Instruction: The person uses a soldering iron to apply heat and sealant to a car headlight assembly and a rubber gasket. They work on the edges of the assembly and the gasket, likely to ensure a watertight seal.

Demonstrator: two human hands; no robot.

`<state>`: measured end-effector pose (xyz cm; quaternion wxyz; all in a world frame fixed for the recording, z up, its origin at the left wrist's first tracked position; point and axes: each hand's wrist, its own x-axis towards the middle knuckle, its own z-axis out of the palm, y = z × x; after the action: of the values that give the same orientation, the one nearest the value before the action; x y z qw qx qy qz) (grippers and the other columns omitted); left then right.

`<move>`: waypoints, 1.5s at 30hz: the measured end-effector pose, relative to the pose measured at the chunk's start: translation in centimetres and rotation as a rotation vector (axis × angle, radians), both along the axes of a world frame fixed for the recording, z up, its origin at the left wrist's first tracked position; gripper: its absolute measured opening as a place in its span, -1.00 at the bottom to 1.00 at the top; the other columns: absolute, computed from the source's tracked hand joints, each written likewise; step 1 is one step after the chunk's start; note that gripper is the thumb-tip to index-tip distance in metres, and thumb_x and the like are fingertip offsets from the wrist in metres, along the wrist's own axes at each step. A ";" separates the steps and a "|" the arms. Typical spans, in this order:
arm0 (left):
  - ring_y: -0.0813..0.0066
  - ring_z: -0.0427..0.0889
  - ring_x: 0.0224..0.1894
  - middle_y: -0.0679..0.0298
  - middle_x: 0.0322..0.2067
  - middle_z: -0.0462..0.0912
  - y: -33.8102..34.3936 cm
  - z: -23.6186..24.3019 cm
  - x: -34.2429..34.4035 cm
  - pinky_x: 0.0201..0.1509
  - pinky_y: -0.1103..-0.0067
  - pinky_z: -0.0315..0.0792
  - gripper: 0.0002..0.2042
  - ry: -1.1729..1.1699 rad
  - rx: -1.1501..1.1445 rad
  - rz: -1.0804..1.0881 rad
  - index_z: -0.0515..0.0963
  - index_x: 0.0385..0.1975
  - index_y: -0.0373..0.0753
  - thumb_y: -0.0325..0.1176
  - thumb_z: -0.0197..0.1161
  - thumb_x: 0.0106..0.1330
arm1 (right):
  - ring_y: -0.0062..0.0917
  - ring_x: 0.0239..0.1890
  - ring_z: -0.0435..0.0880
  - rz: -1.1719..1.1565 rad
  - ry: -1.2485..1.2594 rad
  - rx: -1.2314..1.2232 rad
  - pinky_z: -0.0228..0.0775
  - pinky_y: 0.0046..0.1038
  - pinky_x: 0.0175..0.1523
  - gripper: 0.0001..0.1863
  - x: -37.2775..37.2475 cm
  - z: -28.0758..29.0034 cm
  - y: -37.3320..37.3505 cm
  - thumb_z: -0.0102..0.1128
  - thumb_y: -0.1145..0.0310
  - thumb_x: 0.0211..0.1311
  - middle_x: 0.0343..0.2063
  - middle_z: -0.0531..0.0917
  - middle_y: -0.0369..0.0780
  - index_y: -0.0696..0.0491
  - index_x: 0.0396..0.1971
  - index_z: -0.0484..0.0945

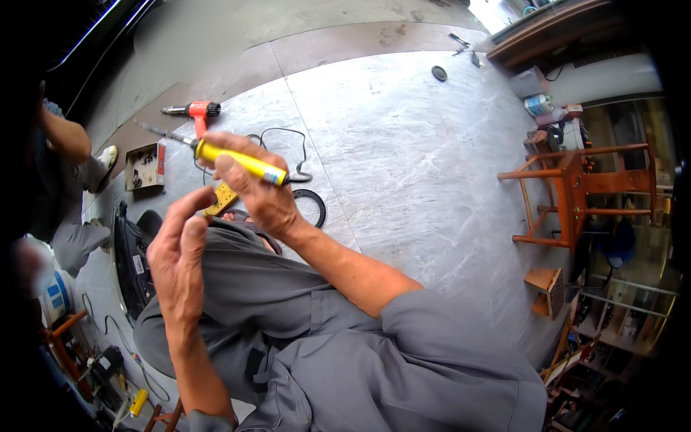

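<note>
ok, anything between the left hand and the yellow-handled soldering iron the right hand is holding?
Nothing visible. The right hand grips the yellow soldering iron by its handle; the left hand is raised just below and to the left, fingers open, with only open air between them.

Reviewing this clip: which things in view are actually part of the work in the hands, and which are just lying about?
In hand:
- yellow-handled soldering iron, gripped by the right hand
- left hand, raised beside it, fingers pinched; what it holds is too small to tell
- black cord trailing on the floor

Lying about:
- orange heat gun
- small open box
- wooden stool
- black ring
</note>
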<state>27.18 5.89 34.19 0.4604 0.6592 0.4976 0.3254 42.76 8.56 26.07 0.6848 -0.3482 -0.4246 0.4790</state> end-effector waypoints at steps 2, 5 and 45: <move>0.63 0.54 -0.13 0.31 -0.14 0.65 1.0 -1.9 2.3 0.03 0.64 0.42 -0.60 -0.183 -0.152 -0.043 0.59 0.06 -0.40 -0.12 0.13 0.58 | -0.40 -0.11 0.63 -0.055 -0.169 0.051 0.47 -0.43 0.05 -0.58 0.1 -0.3 -1.0 0.22 0.18 0.45 -0.15 0.65 -0.14 0.17 0.12 0.57; 0.77 0.45 -0.24 0.47 -0.25 0.57 2.1 -3.6 3.5 -0.09 0.70 0.36 -0.66 -0.345 -0.375 -0.100 0.58 -0.07 -0.31 -0.10 0.14 0.57 | -0.32 -0.03 0.61 -0.162 -0.207 0.158 0.44 -0.37 0.13 -0.53 0.4 -1.4 -1.1 0.22 0.13 0.43 -0.07 0.62 -0.12 0.15 0.16 0.55; 0.37 0.73 -0.22 0.17 -0.27 0.70 7.1 -4.4 1.0 0.00 0.50 0.59 -0.70 -0.451 -0.180 0.323 0.52 -0.04 -0.31 -0.16 0.09 0.59 | -0.06 -0.05 0.68 0.144 -1.435 -1.009 0.54 -0.12 0.05 -0.62 11.3 -37.0 -5.4 0.48 0.33 0.06 -0.15 0.68 -0.02 0.10 -0.15 0.54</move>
<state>28.15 13.00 29.81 0.5583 0.4389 0.5082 0.4872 54.08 3.17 -10.98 -0.0146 -0.7988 -0.5111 0.3170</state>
